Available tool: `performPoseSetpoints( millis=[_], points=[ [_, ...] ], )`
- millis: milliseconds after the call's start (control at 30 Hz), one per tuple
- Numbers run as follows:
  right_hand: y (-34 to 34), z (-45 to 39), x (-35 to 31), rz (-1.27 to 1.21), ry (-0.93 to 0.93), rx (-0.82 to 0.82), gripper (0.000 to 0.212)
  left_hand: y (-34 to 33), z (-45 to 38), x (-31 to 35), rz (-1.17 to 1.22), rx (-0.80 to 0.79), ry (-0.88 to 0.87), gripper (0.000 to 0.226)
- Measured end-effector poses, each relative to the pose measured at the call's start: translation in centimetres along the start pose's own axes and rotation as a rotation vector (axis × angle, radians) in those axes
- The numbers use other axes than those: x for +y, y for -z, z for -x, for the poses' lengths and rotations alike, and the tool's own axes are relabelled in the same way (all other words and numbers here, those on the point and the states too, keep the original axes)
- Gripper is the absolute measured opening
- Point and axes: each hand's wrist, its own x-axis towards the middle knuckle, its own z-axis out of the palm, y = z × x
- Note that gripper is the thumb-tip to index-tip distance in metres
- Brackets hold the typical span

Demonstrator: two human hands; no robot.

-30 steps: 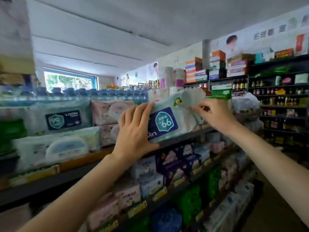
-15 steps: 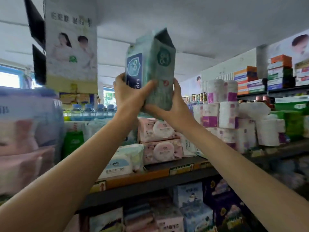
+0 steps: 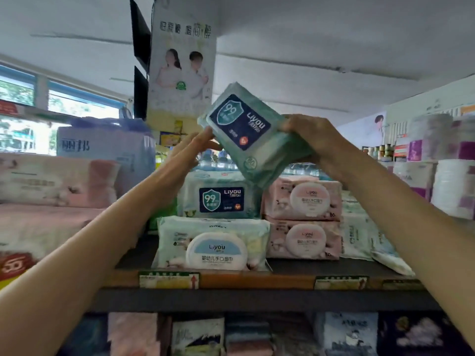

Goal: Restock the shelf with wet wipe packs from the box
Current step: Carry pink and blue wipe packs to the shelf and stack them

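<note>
From the head camera, you have both arms raised toward the shelf (image 3: pixel 257 281) that runs across the lower middle of the frame. Your right hand (image 3: pixel 312 138), right of centre, grips the green wet wipe pack (image 3: pixel 254 140) by its right edge, fingers curled round it. The pack is up in the air at the centre of the frame, tilted, its dark blue label facing you. Your left hand (image 3: pixel 191 150), just left of centre, has its fingers straight and close together, the tips touching the pack's lower left edge.

Directly below the held pack, a matching pack (image 3: pixel 218 199) with the same blue label sits on top of a white pack with a round lid (image 3: pixel 214 246) at the shelf's front edge. Just right of these, two pink packs (image 3: pixel 303 217) are stacked one on the other. A poster (image 3: pixel 181 60) hangs in the upper middle of the frame, and toilet rolls (image 3: pixel 437 165) stand at the right edge
</note>
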Motion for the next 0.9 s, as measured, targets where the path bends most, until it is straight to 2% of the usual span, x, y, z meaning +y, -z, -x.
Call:
performPoseSetpoints(
  millis=[33, 100, 167, 233, 267, 333, 367, 400, 467, 600, 733, 867, 900],
  points=[
    [0.2, -0.6, 0.7, -0.072, -0.033, 0.011, 0.018, 0.4, 0.3, -0.4, -0.077, -0.032, -0.026, 0.046],
    [0.6, -1.9, 2.6, -0.14, -0.042, -0.035, 0.028, 1.1, 0.6, -1.3, -0.214, -0.048, -0.065, 0.028],
    [1.0, -2.5, 5.0, -0.111, -0.016, -0.161, 0.045, 2.1, 0.8, -2.4, -0.327, 0.106, -0.091, 0.026],
    [0.6, -2.6, 6.9, 0.04, -0.02, -0.33, 0.045, 3.4, 0.6, -3.7, -0.385, 0.259, -0.008, 0.05],
    [0.2, -2.5, 7.7, 0.114, -0.021, -0.388, 0.039, 3.7, 0.4, -4.2, -0.386, 0.211, 0.081, 0.068],
    [-0.6, -2.7, 8.6, 0.174, 0.0, -0.396, 0.026, 3.3, -0.2, -5.8, -0.422, -0.068, 0.244, 0.114],
    [-0.9, -2.8, 8.7, 0.192, 0.013, -0.388, 0.021, 2.8, -0.4, -6.3, -0.463, -0.171, 0.284, 0.129],
    [-1.1, -2.9, 8.7, 0.215, 0.025, -0.388, 0.021, 2.3, -0.6, -6.6, -0.503, -0.219, 0.291, 0.135],
    [-1.7, -2.8, 8.7, 0.263, 0.04, -0.38, 0.023, 2.0, -1.3, -6.9, -0.506, -0.212, 0.295, 0.135],
    [-3.6, -2.4, 8.4, 0.392, 0.093, -0.329, 0.031, 3.2, -2.0, -6.9, -0.495, -0.189, 0.34, 0.111],
    [-3.9, -1.9, 7.8, 0.436, 0.065, -0.338, 0.033, 3.3, -1.3, -6.3, -0.494, -0.204, 0.35, 0.101],
    [-4.0, -1.3, 6.5, 0.567, 0.06, -0.305, 0.033, 3.5, -0.7, -5.3, -0.622, -0.087, 0.27, 0.106],
    [-4.3, -1.0, 6.2, 0.589, 0.067, -0.273, 0.032, 3.3, -0.3, -4.9, -0.686, -0.037, 0.246, 0.099]
  ],
)
